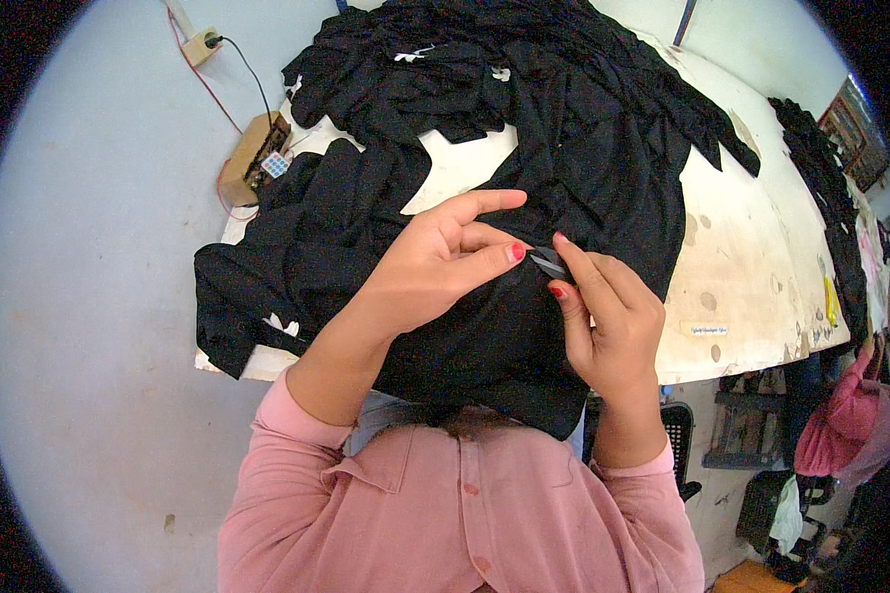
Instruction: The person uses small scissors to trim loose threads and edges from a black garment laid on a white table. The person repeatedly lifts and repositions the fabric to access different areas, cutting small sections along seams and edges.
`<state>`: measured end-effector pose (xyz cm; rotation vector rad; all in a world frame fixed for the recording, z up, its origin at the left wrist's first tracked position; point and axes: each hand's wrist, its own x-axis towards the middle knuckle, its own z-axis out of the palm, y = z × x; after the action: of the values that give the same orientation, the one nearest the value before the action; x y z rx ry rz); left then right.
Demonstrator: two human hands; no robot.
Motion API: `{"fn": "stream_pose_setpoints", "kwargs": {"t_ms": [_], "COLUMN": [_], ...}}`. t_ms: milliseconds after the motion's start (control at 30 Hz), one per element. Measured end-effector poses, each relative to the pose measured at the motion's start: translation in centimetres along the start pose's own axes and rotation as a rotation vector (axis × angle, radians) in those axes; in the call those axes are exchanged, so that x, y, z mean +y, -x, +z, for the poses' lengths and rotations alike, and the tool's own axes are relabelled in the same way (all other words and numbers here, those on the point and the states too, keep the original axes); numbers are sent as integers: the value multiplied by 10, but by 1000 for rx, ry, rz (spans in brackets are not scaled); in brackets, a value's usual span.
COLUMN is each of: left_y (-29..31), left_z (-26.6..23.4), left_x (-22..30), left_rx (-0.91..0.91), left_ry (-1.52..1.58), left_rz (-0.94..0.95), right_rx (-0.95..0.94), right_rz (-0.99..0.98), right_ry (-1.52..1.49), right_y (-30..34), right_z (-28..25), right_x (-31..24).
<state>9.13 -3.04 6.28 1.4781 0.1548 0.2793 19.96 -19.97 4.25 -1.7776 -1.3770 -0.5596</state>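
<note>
My right hand [613, 316] grips a pair of small dark thread snips [550, 264], their grey blades pointing left. Opposite the blade tips, my left hand [440, 257] pinches with thumb and a bent finger, while its index finger stretches out to the right. Whatever lies in that pinch is too small to make out. Beneath both hands spreads a black cloth garment [465, 341], draped over the table's near edge and down against my lap. Small white tags [282, 324] show on the black cloth at the left.
More black garments [415, 84] heap over the far side of the stained pale table [732, 267]. At the left stands a brown box [252, 163] with a small remote [275, 165], beneath a wall socket [201, 46]. A person in pink [841, 425] is at the far right.
</note>
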Motion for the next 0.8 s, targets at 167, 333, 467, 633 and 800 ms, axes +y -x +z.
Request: {"fn": "stream_pose_setpoints", "kwargs": {"t_ms": [167,333,467,633,800], "left_y": [-1,0,1,1,7], "left_z": [-1,-1,0,1,3], "left_x": [-2,-2,-1,-3,-5], "left_rx": [1,-7,-15,-47,-43], "left_ry": [16,25,28,9,-37], "left_rz": [8,10,9,-3,-22], "right_rx": [27,16,72,74,112], "right_rz": [-27,-19,111,191,371], "right_ry": [-2,-10,-215,-389,-538], "right_y": [0,-1,1,-5,3], "right_z": [2,1,1,5,10], "right_x": [1,-1,7,5,14]}}
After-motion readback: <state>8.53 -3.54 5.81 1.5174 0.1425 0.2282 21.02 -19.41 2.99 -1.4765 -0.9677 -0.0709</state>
